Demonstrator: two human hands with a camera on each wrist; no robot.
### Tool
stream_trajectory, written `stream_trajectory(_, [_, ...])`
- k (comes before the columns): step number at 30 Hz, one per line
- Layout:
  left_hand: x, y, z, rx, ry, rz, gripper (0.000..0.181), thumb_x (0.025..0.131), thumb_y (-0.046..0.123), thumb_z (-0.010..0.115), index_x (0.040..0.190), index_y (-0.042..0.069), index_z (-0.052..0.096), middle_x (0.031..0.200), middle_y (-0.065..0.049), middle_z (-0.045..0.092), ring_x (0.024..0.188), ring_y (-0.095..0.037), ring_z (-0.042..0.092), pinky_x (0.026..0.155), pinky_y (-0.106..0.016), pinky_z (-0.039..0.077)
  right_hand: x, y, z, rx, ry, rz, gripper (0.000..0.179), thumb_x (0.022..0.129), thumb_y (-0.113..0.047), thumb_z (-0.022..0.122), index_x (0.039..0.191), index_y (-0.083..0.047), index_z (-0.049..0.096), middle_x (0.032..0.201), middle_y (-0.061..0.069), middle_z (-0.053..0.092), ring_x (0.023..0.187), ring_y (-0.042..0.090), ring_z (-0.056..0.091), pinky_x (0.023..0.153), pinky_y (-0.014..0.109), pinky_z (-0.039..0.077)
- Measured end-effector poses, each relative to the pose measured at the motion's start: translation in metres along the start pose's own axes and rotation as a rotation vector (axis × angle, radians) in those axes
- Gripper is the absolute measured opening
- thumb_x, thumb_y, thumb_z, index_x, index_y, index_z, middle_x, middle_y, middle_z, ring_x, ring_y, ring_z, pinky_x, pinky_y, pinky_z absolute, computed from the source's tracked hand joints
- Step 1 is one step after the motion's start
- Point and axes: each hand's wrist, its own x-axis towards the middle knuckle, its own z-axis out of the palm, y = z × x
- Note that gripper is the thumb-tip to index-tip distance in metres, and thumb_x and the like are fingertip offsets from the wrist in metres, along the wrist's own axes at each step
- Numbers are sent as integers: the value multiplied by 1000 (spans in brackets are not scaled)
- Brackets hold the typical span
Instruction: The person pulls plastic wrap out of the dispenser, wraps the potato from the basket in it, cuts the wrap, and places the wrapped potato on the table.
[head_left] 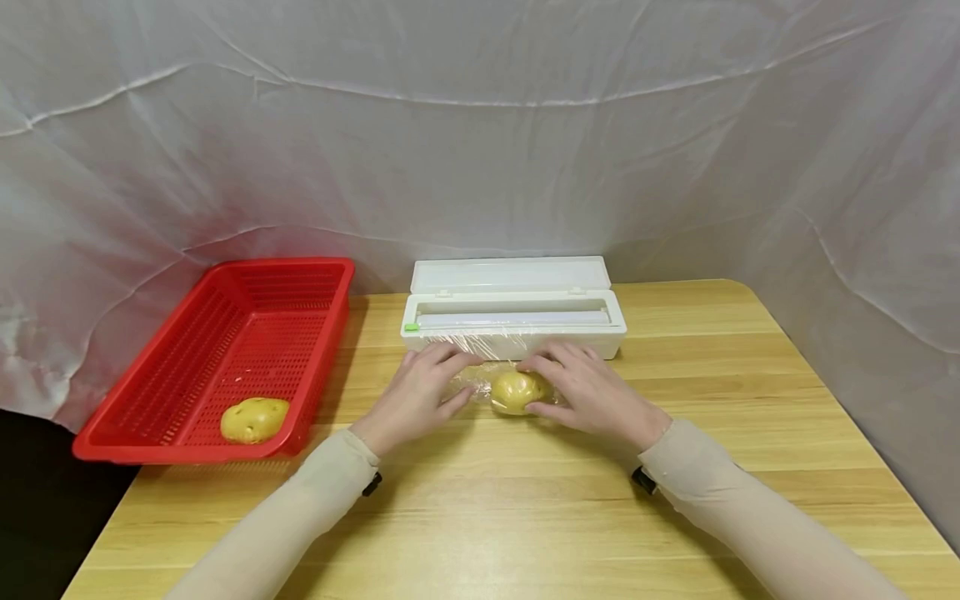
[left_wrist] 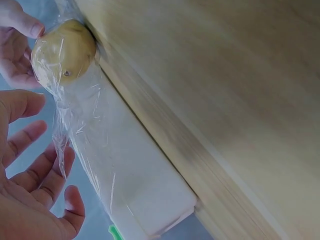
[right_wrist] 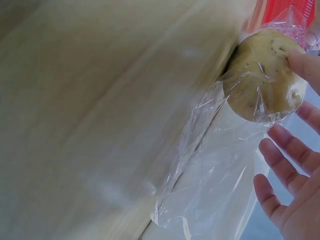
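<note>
A rounded yellow potato point(head_left: 513, 395) in clear plastic film point(right_wrist: 210, 150) lies just right of the left hand point(head_left: 417, 393), whose fingers are parted. The nearer right hand point(head_left: 588, 392), fingers spread, touches it.

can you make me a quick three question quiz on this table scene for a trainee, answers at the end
1. True or false: the lid of the white box stands open.

2. Which of these lies over the potato between the left hand and the right hand?
a) foil
b) clear plastic wrap
c) a paper towel

3. What lies in the red basket?

Key
1. True.
2. b.
3. A second potato.
</note>
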Motion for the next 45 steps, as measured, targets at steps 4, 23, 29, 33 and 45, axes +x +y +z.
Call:
stream_trajectory(4, [-1, 0, -2, 0, -8, -16, 38, 97, 23, 80, 133, 18, 72, 121, -2, 71, 120, -25, 66, 93, -46, 49, -1, -1, 0, 5, 3, 1, 57, 93, -47, 82, 140, -18, 67, 137, 4, 64, 129, 25, 61, 98, 51, 54])
stream_trajectory(23, [-9, -6, -6, -22, 27, -12, 40, 97, 25, 80, 135, 19, 72, 121, -1, 71, 116, -25, 67, 88, -43, 46, -11, -10, 0, -23, 26, -36, 52, 88, -47, 88, 127, -21, 67, 123, 3, 64, 118, 26, 60, 104, 51, 50])
stream_trajectory(29, [-11, -6, -4, -28, 35, -1, 37, 97, 25, 80, 133, 18, 73, 119, 2, 69, 117, -23, 65, 89, -43, 45, -12, -13, 2, -14, 48, -56, 53, 86, -47, 89, 125, -20, 66, 120, 1, 64, 117, 25, 60, 105, 52, 50])
stream_trajectory(33, [-12, -7, -4, -31, 44, 10, 37, 96, 24, 82, 131, 18, 74, 118, 3, 68, 116, -22, 65, 88, -42, 44, -12, -15, 2, -14, 53, -65, 53, 86, -47, 89, 124, -20, 66, 121, 1, 65, 115, 24, 60, 102, 50, 50])
stream_trajectory(45, [-15, -7, -10, -48, 52, 18, 34, 96, 24, 82, 128, 18, 74, 123, 2, 70, 120, -22, 65, 95, -46, 47, -18, -20, 1, -26, 11, -82, 54, 88, -51, 86, 128, -22, 65, 122, -2, 65, 118, 23, 62, 99, 47, 49])
